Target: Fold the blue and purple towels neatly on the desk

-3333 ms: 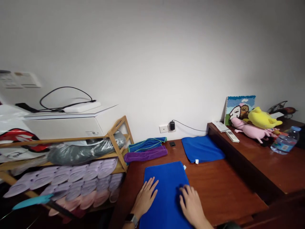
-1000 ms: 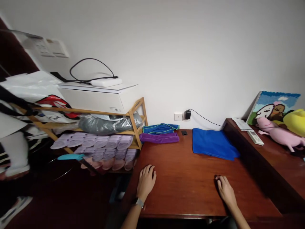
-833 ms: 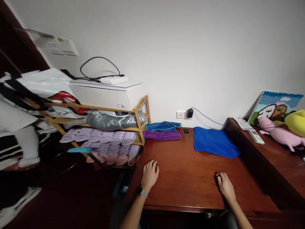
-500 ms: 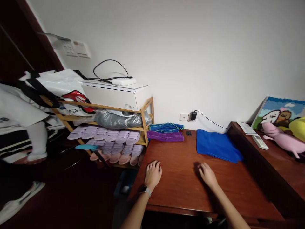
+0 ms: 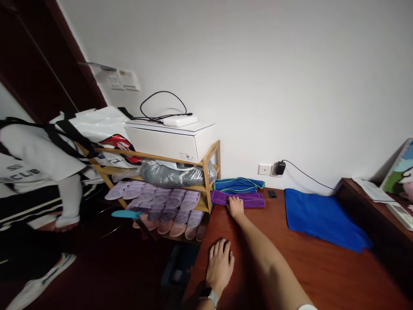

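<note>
A folded purple towel (image 5: 253, 201) lies near the back left of the wooden table (image 5: 318, 269). My right hand (image 5: 236, 207) reaches across to it, with the fingers bent over its front edge; the thumb is hard to see. Behind this towel, a folded blue towel with green edging (image 5: 238, 185) rests against the wall. My left hand (image 5: 220, 265), wearing a watch (image 5: 208, 294) on the wrist, lies palm down on the table's left side, fingers spread and holding nothing. Farther right is a flat bright blue cloth (image 5: 322, 219).
A wooden rack (image 5: 207, 185) with purple and pink slippers (image 5: 189, 200) and a white box (image 5: 167, 142) adjoins the table's left. A person in a white shirt (image 5: 41, 150) is at far left. A plugged-in black adapter (image 5: 280, 167) trails a cable; a raised ledge (image 5: 364, 193) borders the right.
My right hand has moved from the table's middle forward and left onto the purple towel. My left hand stays on the table. The view has turned left.
</note>
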### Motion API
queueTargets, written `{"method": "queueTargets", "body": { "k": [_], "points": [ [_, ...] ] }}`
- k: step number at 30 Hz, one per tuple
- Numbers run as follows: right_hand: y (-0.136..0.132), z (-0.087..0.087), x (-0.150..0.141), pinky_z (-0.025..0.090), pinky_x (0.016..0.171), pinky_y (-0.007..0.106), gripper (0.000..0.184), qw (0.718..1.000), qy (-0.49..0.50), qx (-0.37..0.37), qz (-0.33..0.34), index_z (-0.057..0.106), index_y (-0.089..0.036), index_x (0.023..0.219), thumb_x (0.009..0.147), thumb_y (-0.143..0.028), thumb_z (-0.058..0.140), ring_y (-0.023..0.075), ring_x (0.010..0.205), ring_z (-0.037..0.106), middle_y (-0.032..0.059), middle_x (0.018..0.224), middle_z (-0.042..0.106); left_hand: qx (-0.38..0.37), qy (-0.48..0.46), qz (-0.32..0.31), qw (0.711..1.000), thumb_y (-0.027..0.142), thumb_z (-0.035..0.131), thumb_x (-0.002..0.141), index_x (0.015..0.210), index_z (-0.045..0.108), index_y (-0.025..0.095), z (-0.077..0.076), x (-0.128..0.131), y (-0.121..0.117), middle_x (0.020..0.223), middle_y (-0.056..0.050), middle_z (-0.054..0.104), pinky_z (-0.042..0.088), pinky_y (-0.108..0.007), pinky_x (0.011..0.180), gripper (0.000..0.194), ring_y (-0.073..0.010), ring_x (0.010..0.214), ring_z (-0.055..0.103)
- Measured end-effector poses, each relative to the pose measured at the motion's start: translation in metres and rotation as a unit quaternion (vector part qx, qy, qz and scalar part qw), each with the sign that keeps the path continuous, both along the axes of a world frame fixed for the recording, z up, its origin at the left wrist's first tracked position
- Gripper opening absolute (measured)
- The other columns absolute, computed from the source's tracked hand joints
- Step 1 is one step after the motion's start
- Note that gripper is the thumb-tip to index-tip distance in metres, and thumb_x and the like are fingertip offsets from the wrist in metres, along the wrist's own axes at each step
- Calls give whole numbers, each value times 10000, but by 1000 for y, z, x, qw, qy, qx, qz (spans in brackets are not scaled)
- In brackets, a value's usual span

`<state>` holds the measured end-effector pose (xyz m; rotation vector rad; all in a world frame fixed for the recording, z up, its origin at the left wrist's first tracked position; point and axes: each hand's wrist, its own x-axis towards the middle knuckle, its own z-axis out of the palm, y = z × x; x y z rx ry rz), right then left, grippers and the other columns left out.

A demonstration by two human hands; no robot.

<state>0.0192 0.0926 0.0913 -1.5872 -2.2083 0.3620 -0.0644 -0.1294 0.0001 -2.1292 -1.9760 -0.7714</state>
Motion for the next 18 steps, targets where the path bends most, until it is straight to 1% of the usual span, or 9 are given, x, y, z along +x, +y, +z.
{"method": "queueTargets", "body": {
  "k": [2,4,6,7,8,10,13,16,18],
  "points": [
    [-3,-2,-1,482,1023,438,165,1000,14,1,-8,716,-203,1099,968,-192,617,312,1134,689,160,1165,781,-3,-3,6,1000,159,514,998,1339,744,223,-1,0,0,1400,-112,717,465,-511,1184,417,-303,1349,617],
    [-9,3,4,503,964,396,129,999,37,8,-13,695,-218,1047,993,-206,578,286,1053,714,132,1098,790,-7,-7,9,1000,157,529,988,1338,748,228,0,1,0,1398,-115,717,461,-517,1187,419,-307,1350,616],
    [-12,21,15,520,898,364,179,997,66,26,-27,667,-234,1082,1048,-256,493,267,995,727,108,1088,789,-8,-10,7,1000,155,532,982,1331,751,228,1,1,1,1392,-118,719,462,-522,1186,419,-310,1347,617],
    [-12,36,23,525,875,363,240,995,80,40,-39,648,-236,1134,1082,-288,419,266,987,730,108,1107,784,-6,-12,5,1000,155,530,982,1325,754,229,1,1,1,1389,-119,720,463,-521,1184,417,-310,1345,619],
    [-12,55,33,528,870,370,316,993,93,54,-55,621,-232,1200,1110,-317,330,270,998,730,116,1141,775,-3,-15,3,1000,156,528,981,1317,758,232,1,1,2,1385,-118,722,466,-521,1182,414,-309,1340,622],
    [-11,104,58,529,890,392,436,983,125,108,-81,558,-206,1310,1133,-369,193,281,1039,724,150,1209,752,2,-23,-2,1000,163,525,979,1298,764,234,1,0,3,1373,-119,728,474,-522,1172,405,-311,1325,633],
    [-21,195,101,523,870,382,442,951,172,250,-63,537,-195,1325,1126,-468,253,282,998,728,157,1188,748,3,-44,-13,999,181,530,970,1269,768,228,0,-1,5,1354,-125,736,480,-531,1162,385,-318,1306,646],
    [-53,282,137,490,745,336,404,941,116,319,-10,551,-229,1292,1106,-523,347,263,807,726,85,1004,762,-3,-92,-25,995,222,561,956,1258,756,229,0,-4,9,1329,-125,746,476,-540,1167,360,-325,1295,655],
    [-85,327,153,457,694,315,387,935,68,347,12,549,-236,1290,1106,-516,354,253,724,706,58,919,755,-11,-162,-26,986,291,604,949,1292,727,233,2,-6,14,1316,-126,748,478,-544,1170,370,-330,1290,666]
  ]
}}
